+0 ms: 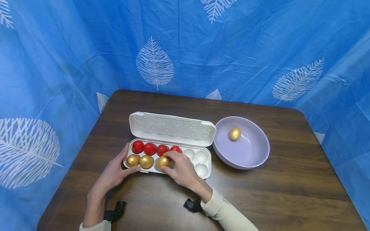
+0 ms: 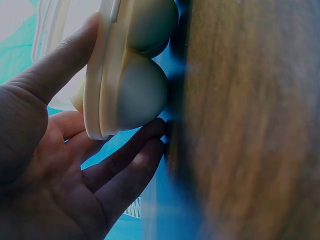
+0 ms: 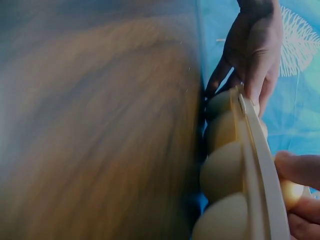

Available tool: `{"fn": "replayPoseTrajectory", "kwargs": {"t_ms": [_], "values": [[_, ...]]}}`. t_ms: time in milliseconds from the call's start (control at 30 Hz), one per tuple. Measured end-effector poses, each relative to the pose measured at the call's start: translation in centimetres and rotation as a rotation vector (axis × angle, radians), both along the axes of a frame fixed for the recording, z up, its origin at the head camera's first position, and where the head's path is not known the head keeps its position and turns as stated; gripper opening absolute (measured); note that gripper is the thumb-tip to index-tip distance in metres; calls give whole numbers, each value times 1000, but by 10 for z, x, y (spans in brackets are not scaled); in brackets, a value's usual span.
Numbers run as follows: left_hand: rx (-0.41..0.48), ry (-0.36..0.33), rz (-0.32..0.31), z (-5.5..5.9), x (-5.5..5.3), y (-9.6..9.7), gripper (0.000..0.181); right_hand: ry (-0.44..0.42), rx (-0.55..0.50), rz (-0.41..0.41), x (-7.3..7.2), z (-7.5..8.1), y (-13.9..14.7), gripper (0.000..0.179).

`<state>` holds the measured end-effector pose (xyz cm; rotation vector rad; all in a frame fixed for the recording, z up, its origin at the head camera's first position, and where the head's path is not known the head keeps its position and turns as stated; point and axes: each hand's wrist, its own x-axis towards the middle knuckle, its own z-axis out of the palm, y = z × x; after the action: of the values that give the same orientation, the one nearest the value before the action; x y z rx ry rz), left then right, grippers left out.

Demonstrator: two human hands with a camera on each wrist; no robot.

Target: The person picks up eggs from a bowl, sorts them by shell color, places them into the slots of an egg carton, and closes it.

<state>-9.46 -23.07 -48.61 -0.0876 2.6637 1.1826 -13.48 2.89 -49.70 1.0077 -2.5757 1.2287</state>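
Observation:
A white egg carton (image 1: 210, 165) lies open on the table, lid tipped back. My left hand (image 1: 115, 168) holds its left end, thumb on the front rim and fingers around the side; in the left wrist view the thumb (image 2: 62, 62) lies along the rim. Between thumb and fingers, my right hand (image 1: 182, 170) pinches a gold egg (image 1: 162, 162) at the third front cup from the left. Two gold eggs (image 1: 146, 162) sit in the front cups left of it. Several red eggs (image 1: 150, 149) fill the back row's left part; the rightmost is partly covered by my right hand.
Right of the carton stands a lilac bowl (image 1: 245, 152) with one gold egg (image 1: 235, 133) inside. The carton's raised lid (image 1: 173, 126) reaches close to the bowl's left rim. Brown wooden table (image 1: 300, 179) extends to the right, with blue leaf-print cloth (image 1: 202, 57) hanging behind and at the sides.

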Motion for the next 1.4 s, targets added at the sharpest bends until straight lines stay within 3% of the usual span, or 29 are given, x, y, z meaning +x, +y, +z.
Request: {"fn": "replayPoseTrajectory", "kwargs": {"t_ms": [400, 600, 867, 1067, 1233, 1400], "values": [[-2, 8, -3, -3, 0, 1, 111, 19, 183, 56, -1, 1, -8, 27], [0, 11, -5, -4, 1, 1, 111, -20, 175, 93, -1, 2, 1, 30], [8, 23, -6, -3, 3, 0, 110, -68, 61, 112, 0, 5, 18, 43], [3, 27, -11, -3, 2, -1, 110, -75, -54, 122, -4, 13, 50, 39], [0, 25, -14, -3, 2, -1, 110, -95, -144, 66, -6, 23, 90, 36], [-3, 26, -16, -3, 0, -1, 110, -184, -262, -9, -8, 36, 136, 34]]}}
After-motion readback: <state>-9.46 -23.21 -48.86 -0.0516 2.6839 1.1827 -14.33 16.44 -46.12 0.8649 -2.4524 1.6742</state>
